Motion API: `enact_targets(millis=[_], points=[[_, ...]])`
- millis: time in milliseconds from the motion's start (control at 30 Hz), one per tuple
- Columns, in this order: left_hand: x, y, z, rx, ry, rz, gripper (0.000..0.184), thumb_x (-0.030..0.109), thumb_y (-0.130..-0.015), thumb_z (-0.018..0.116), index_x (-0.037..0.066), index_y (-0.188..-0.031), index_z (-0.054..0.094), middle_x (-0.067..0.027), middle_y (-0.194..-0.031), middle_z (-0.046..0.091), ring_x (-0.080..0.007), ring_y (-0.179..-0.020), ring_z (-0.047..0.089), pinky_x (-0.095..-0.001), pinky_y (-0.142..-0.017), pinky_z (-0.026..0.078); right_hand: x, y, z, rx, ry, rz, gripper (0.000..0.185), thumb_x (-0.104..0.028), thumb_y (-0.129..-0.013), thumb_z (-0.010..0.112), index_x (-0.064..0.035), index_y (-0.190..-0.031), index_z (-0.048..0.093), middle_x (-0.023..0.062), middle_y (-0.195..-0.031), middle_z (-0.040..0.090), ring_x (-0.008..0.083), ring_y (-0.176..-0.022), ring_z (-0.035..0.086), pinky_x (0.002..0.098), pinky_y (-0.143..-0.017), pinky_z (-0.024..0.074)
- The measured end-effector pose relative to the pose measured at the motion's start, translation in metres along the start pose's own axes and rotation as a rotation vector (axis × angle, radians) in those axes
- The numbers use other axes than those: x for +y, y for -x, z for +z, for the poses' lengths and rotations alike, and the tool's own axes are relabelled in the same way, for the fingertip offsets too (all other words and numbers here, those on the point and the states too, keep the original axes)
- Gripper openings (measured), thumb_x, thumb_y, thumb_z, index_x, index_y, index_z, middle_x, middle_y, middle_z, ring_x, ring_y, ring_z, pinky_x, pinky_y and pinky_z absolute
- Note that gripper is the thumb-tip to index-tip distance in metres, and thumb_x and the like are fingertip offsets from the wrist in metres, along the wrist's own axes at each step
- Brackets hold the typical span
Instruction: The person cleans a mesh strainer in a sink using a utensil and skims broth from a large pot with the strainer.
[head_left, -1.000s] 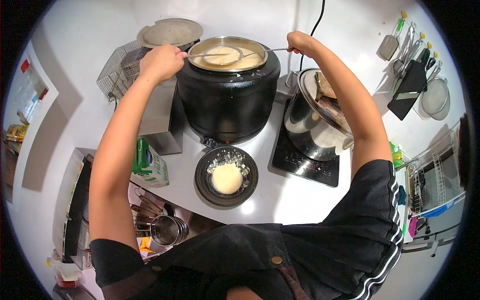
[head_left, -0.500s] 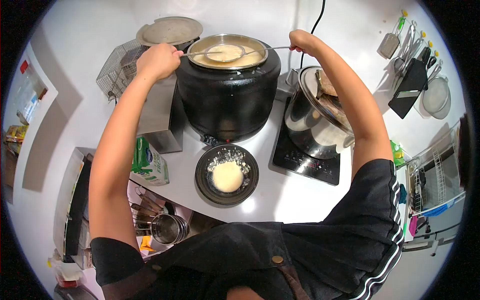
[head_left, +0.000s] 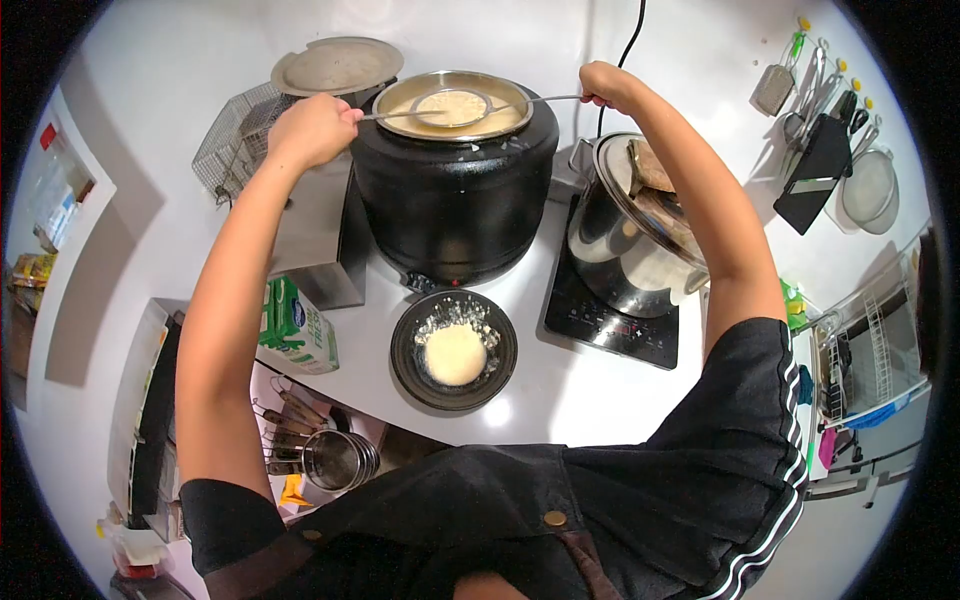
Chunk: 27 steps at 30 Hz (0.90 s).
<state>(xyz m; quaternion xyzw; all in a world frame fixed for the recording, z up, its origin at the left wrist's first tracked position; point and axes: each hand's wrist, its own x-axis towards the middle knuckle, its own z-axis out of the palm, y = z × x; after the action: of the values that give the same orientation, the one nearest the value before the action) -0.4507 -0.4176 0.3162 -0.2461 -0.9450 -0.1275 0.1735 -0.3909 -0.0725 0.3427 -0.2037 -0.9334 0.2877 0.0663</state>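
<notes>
My right hand is closed around the thin handle of a round metal strainer. The strainer sits in the mouth of a black soup kettle, amid creamy pale liquid, with lumpy pale stuff inside it. From the opposite side, my left hand grips a slim metal utensil. Its tip reaches into the strainer, so I cannot tell its exact kind. In front of the kettle stands a dark bowl with a pale, creamy pool and crumbs on its wall.
A big steel pot rests on a black induction cooker at right. On the left are a green-and-white carton, a steel box, a wire basket and a round lid. Utensils hang on the right wall, including a sieve.
My left hand has shifted slightly down and left with the utensil. The right hand and strainer stay nearly where they were; the whole view has moved a little.
</notes>
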Motion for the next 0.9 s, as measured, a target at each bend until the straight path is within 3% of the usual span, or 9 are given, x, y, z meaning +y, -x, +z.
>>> enact_targets(millis=[233,300,433,900], points=[[0.002,0.006,-0.012,-0.077,0.018,0.003,0.033,0.034,-0.081,0.044,0.008,-0.065,0.058,-0.0104,-0.058,0.054,-0.0256,-0.060,0.054,-0.0364,-0.060,0.041,0.005,-0.005,0.003,-0.007,-0.051,-0.008,0.018,-0.012,-0.067,0.039,-0.0031,-0.063,0.053,0.0031,-0.048,0.038,0.0135,-0.044,0.030,0.0299,-0.042,0.0215],[0.006,0.008,-0.017,-0.165,0.062,0.008,0.030,0.033,-0.079,0.047,0.008,-0.069,0.061,-0.0117,-0.072,0.060,-0.0289,-0.072,0.057,-0.0380,-0.065,0.043,0.006,-0.006,0.003,-0.003,-0.067,-0.014,0.019,-0.012,-0.068,0.038,-0.0027,-0.062,0.053,0.0031,-0.047,0.038,0.0133,-0.043,0.029,0.0295,-0.041,0.0215],[0.008,0.009,-0.015,-0.100,0.002,-0.038,0.031,0.033,-0.079,0.047,0.008,-0.069,0.061,-0.0112,-0.072,0.060,-0.0285,-0.073,0.057,-0.0381,-0.066,0.043,0.006,-0.008,0.002,-0.031,0.030,0.014,0.019,-0.012,-0.068,0.037,-0.0026,-0.062,0.053,0.0031,-0.047,0.038,0.0131,-0.042,0.028,0.0292,-0.041,0.0215],[0.016,0.007,-0.026,-0.107,-0.054,0.010,0.028,0.031,-0.080,0.046,0.008,-0.076,0.062,-0.0148,-0.077,0.060,-0.0312,-0.078,0.057,-0.0414,-0.068,0.043,0.013,-0.013,0.002,0.016,-0.094,0.014,0.017,-0.011,-0.067,0.039,-0.0017,-0.062,0.053,0.0036,-0.046,0.037,0.0137,-0.042,0.027,0.0301,-0.040,0.0203]])
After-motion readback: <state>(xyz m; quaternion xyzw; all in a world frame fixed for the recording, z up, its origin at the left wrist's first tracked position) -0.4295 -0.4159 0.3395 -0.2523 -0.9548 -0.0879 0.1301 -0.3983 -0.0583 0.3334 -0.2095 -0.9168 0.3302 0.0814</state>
